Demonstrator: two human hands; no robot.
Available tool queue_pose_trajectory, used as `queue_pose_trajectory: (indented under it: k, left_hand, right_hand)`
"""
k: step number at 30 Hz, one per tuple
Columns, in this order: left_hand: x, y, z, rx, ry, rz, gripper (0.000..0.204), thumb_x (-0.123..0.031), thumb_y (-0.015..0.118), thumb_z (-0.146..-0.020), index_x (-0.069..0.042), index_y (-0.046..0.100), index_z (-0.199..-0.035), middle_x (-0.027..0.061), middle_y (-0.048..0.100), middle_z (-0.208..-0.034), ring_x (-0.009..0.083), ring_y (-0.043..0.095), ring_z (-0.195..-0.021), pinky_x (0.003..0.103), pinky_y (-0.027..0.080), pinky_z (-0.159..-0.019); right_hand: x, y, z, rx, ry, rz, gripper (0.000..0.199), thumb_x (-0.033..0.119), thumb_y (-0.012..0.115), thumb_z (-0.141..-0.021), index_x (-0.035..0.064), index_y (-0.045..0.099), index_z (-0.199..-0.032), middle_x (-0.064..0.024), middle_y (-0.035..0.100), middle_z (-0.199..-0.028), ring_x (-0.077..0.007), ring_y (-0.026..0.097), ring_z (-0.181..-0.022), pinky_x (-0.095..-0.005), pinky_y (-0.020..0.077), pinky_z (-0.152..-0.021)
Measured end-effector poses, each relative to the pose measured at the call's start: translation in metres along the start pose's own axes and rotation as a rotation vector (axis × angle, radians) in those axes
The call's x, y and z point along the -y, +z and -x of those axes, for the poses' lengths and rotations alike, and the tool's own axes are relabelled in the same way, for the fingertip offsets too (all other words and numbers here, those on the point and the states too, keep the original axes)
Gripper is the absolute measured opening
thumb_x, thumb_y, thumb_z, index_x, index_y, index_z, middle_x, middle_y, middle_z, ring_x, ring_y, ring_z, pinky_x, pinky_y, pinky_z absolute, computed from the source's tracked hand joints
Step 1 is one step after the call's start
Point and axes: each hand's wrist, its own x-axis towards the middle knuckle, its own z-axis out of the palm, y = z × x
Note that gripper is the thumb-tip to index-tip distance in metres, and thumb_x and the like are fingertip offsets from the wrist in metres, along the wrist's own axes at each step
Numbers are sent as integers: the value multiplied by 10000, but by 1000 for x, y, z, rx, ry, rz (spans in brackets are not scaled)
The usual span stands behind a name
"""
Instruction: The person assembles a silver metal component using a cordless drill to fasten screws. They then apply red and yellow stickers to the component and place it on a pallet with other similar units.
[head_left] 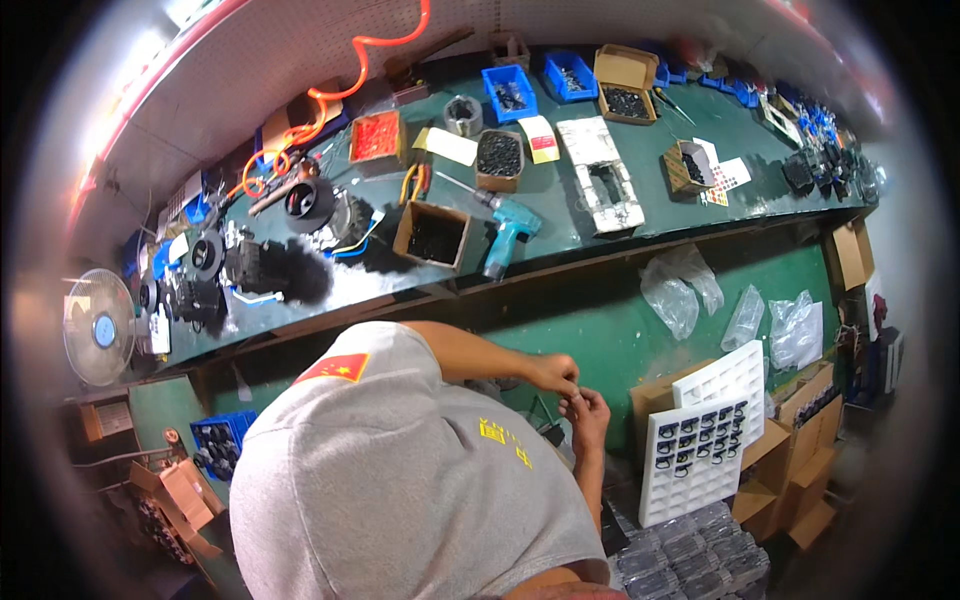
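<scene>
My left hand [553, 373] reaches rightward from a short grey sleeve, its fingers pinched together. Right against it, my right hand [590, 418] is raised with its thumb and fingers also drawn in to a pinch. The fingertips of both hands meet; anything between them is too small to make out. Nearest to my right hand is a white foam tray [655, 500], tilted up, with rows of small black parts [690, 428] in its upper pockets. Another white foam tray [745, 365] stands behind it.
Beyond my hands runs a green workbench [385, 290]. On it are a teal power drill [513, 228], a box of black parts [499, 155], blue bins [509, 95] and motor-like assemblies [245, 262]. Cardboard boxes [810, 445] and stacked grey wrapped parts [690, 560] are at the right.
</scene>
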Motion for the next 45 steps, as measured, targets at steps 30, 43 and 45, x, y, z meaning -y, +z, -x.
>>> queue_pose_trajectory:
  k: [30, 43, 45]
  left_hand:
    - [146, -149, 196, 212, -41, -612, 316, -282, 567, -906, -12, 644, -760, 106, 655, -692, 247, 604, -593, 361, 467, -561]
    - [90, -48, -95, 943, -566, -553, 299, -244, 460, -895, -177, 441, -605, 92, 517, -596, 277, 423, -462, 456, 312, -397]
    - [89, 13, -133, 808, -370, -704, 282, -139, 490, -876, -178, 475, -597, 84, 541, -604, 238, 423, -447, 412, 325, -393]
  right_hand:
    - [-333, 21, 221, -794, 493, 102, 191, 188, 677, -843, 45, 695, -718, -64, 627, -582, -170, 595, -489, -355, 497, -467]
    - [-496, 303, 289, -1609, 144, -1167, 59, 121, 710, -812, 71, 692, -835, -104, 716, -829, -275, 681, -689, -430, 531, -548]
    - [-523, 382, 287, -920, 798, 280, 130, 172, 752, -735, 130, 720, -854, -83, 733, -874, -299, 690, -725, -471, 529, -593]
